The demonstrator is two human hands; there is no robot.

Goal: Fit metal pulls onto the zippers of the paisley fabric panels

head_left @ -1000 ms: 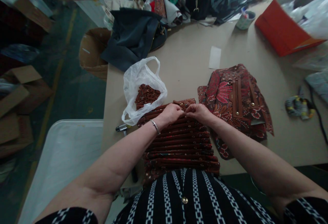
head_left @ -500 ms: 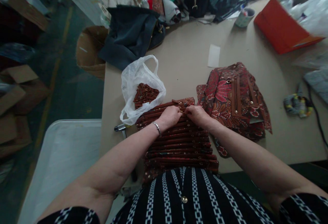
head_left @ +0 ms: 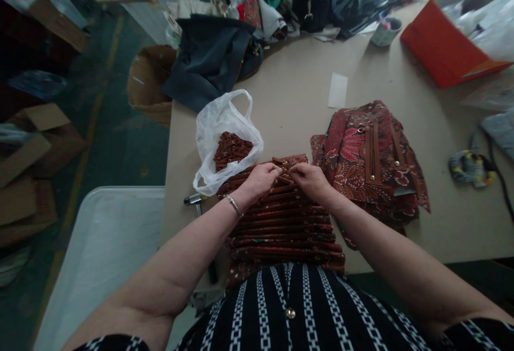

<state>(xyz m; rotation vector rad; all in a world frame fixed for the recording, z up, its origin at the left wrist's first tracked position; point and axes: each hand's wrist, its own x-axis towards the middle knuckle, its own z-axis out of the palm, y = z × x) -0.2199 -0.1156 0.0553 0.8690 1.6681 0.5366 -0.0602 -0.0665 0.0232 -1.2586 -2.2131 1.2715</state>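
Note:
Over the far end of a row of folded, brown-red patterned fabric pieces (head_left: pixel 281 228) with zippers, my two hands work close together. My left hand (head_left: pixel 263 180) is closed in a pinch at a small brown strip, which looks like a zipper pull (head_left: pixel 285 178). Just to the right, my right hand (head_left: pixel 311 180) is also pinched, its fingertips at the same spot; what they grip is too small to make out. Beyond my left hand lies a white plastic bag (head_left: pixel 209 121), open, with many brown zipper pulls (head_left: pixel 232 150) inside.
Patterned bag panels (head_left: pixel 373 163) with zippers are stacked at the right. A hammer (head_left: pixel 195 199) lies left of the row. Farther off are a dark bag (head_left: pixel 212 51), a white card (head_left: pixel 338 90), a cup (head_left: pixel 385 32), an orange box (head_left: pixel 445 40) and a tape roll (head_left: pixel 471 168).
My fingertips have drawn slightly apart, the left hand shifting a little to the left. The whole view has shifted slightly; the things on the table look unmoved.

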